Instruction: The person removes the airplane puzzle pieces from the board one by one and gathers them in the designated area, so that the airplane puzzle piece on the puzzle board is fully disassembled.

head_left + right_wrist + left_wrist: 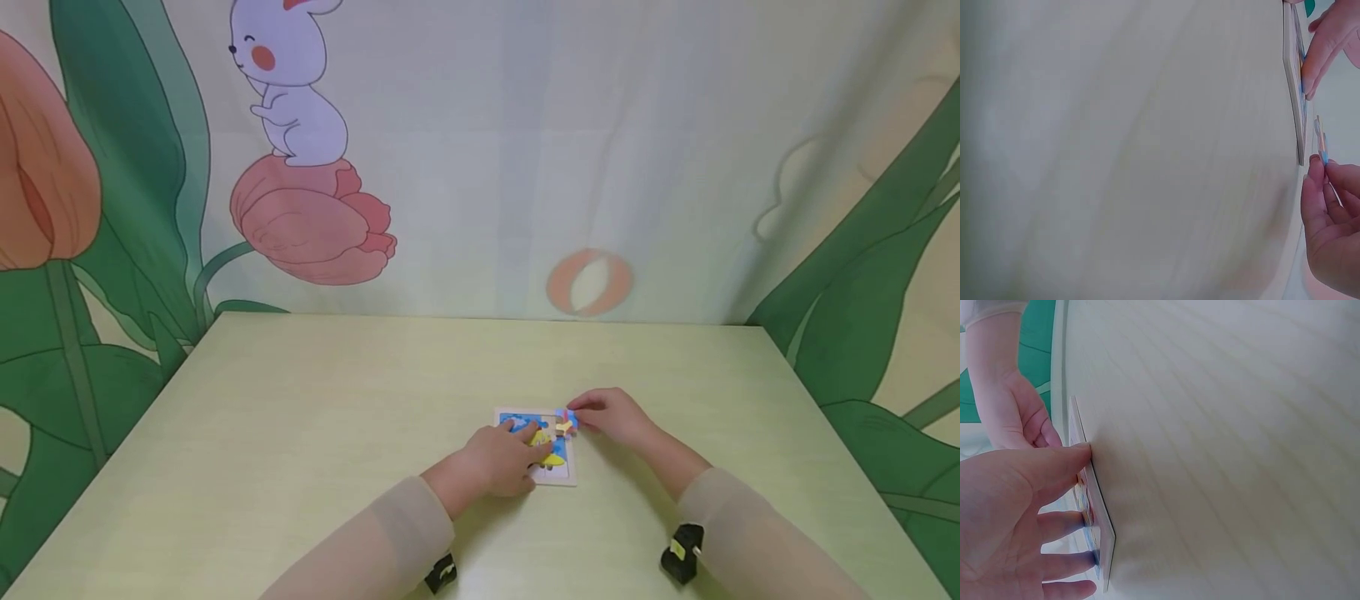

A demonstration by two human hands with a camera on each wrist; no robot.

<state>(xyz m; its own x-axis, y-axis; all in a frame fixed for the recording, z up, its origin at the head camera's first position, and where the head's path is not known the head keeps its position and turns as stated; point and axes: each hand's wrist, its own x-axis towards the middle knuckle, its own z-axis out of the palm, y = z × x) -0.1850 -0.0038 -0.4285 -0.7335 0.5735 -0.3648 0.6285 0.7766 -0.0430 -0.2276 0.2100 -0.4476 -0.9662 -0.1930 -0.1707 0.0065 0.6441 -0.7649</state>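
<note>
Rests spread left hand (501,460) on the puzzle board (557,480); with right hand (617,415) pinches a puzzle piece (566,423) just above the board's far right corner.

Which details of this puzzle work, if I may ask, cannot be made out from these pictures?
- Head view: part of the puzzle board is hidden under the left hand.
- Head view: the print on the puzzle piece is too small to read.
- Right wrist view: the piece shows nearly edge-on, hiding its picture.
- Left wrist view: the left hand blocks the right hand's fingertips.
- Head view: the top edge cuts off the printed rabbit.
</note>
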